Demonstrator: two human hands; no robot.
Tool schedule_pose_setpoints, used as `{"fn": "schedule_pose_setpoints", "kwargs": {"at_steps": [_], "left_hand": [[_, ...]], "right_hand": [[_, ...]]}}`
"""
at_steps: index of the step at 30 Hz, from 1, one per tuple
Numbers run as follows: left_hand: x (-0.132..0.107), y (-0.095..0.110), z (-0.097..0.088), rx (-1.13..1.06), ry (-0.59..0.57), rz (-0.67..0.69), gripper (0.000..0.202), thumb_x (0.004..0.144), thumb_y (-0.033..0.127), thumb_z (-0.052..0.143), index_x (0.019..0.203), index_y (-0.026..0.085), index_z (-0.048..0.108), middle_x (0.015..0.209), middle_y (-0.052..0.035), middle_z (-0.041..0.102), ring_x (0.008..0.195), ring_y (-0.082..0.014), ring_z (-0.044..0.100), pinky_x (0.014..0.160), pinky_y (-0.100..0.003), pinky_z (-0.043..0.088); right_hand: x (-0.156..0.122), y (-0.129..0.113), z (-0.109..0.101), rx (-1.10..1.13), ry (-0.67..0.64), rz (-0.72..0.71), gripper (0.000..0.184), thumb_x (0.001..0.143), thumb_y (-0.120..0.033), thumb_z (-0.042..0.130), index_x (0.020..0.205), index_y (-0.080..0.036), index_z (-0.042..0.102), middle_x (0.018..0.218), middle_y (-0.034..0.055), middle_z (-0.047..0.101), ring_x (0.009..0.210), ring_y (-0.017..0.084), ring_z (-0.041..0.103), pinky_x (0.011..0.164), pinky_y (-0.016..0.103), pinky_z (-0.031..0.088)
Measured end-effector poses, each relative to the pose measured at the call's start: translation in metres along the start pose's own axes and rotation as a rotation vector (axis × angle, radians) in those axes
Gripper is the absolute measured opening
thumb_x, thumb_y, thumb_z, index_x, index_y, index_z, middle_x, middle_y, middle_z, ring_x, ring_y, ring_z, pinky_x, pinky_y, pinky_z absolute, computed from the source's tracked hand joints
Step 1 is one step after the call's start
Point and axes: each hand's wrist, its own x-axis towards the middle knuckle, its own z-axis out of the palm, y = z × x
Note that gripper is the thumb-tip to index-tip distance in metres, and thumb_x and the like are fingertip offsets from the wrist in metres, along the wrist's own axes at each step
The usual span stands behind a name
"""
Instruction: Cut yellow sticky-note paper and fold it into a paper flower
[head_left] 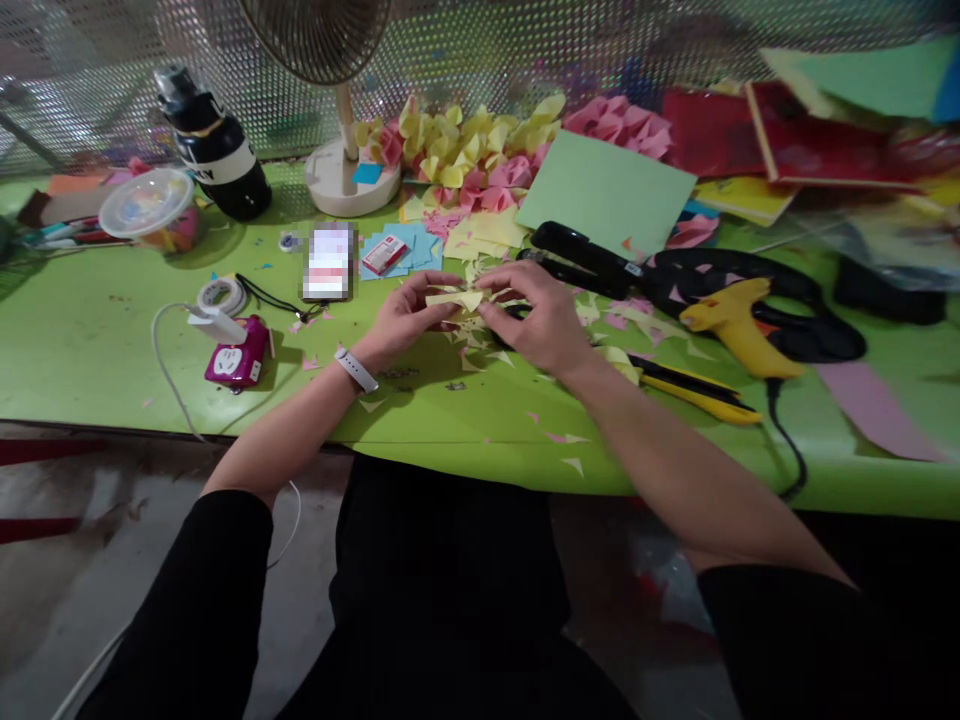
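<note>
Between my two hands is a small piece of yellow paper (459,299), pinched from both sides above the green table (315,400). My left hand (411,315), with a white band on its wrist, grips the paper's left end between thumb and fingers. On the right end, the fingers and thumb of my right hand (536,315) close on it. Yellow paper scraps (480,350) lie under and around the hands. Partly hidden by my right hand are black scissor-like handles (510,325). A stack of yellow paper squares (484,235) lies just beyond the hands.
Yellow and pink paper flowers (480,140) pile up at the back, beside a fan (349,180). On the right are a long black stapler (585,262), a yellow glue gun (739,325) and a yellow cutter knife (694,388). A black bottle (217,150) and purple adapter (238,355) stand left.
</note>
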Motion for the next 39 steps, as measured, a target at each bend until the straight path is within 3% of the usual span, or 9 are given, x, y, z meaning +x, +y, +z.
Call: {"fn": "schedule_pose_setpoints", "kwargs": {"at_steps": [3, 8, 14, 21, 33, 39], "left_hand": [[0.001, -0.001, -0.002, 0.047, 0.018, 0.064, 0.027, 0.086, 0.027, 0.072, 0.111, 0.02, 0.062, 0.106, -0.0048, 0.068, 0.09, -0.0132, 0.068, 0.08, -0.029, 0.06], [0.001, -0.001, -0.001, 0.195, 0.064, 0.172, 0.023, 0.085, 0.027, 0.073, 0.105, 0.017, 0.069, 0.1, -0.0053, 0.069, 0.084, -0.0118, 0.067, 0.071, -0.025, 0.06], [0.001, -0.003, 0.001, 0.16, 0.079, 0.122, 0.02, 0.085, 0.025, 0.071, 0.102, 0.016, 0.076, 0.093, -0.0043, 0.075, 0.082, -0.0113, 0.069, 0.081, -0.029, 0.063], [0.0, 0.0, 0.005, 0.109, 0.126, 0.084, 0.021, 0.085, 0.023, 0.07, 0.104, 0.018, 0.077, 0.085, -0.0027, 0.074, 0.078, -0.0113, 0.07, 0.081, -0.03, 0.064], [-0.004, -0.001, 0.01, 0.07, 0.189, 0.035, 0.021, 0.081, 0.025, 0.075, 0.099, 0.016, 0.079, 0.089, -0.0035, 0.077, 0.076, -0.0105, 0.07, 0.08, -0.029, 0.065], [-0.006, -0.002, 0.017, 0.049, 0.221, 0.073, 0.021, 0.082, 0.027, 0.075, 0.099, 0.016, 0.079, 0.091, -0.0044, 0.078, 0.079, -0.0111, 0.072, 0.083, -0.03, 0.065]], "right_hand": [[0.0, 0.002, 0.0, -0.106, 0.043, -0.115, 0.008, 0.088, -0.024, 0.067, 0.092, -0.027, 0.073, 0.102, 0.0053, 0.074, 0.102, 0.026, 0.068, 0.096, 0.052, 0.054], [0.0, 0.003, 0.001, -0.131, 0.091, -0.139, 0.009, 0.089, -0.022, 0.065, 0.091, -0.025, 0.073, 0.1, 0.0051, 0.074, 0.099, 0.026, 0.069, 0.095, 0.053, 0.054], [0.0, 0.0, 0.003, -0.109, 0.058, -0.085, 0.015, 0.082, -0.017, 0.066, 0.094, -0.025, 0.071, 0.095, 0.0046, 0.074, 0.093, 0.025, 0.069, 0.087, 0.047, 0.057], [-0.001, -0.002, 0.003, -0.097, 0.04, -0.076, 0.011, 0.086, -0.02, 0.063, 0.088, -0.026, 0.071, 0.095, 0.0053, 0.074, 0.097, 0.027, 0.069, 0.098, 0.053, 0.053], [-0.005, 0.007, 0.013, -0.17, 0.091, -0.119, 0.011, 0.087, -0.02, 0.064, 0.091, -0.026, 0.073, 0.102, 0.0064, 0.076, 0.104, 0.029, 0.07, 0.101, 0.057, 0.052], [-0.007, 0.003, 0.015, -0.117, 0.099, -0.05, 0.011, 0.086, -0.022, 0.066, 0.09, -0.027, 0.075, 0.1, 0.0057, 0.077, 0.102, 0.03, 0.07, 0.101, 0.061, 0.052]]}}
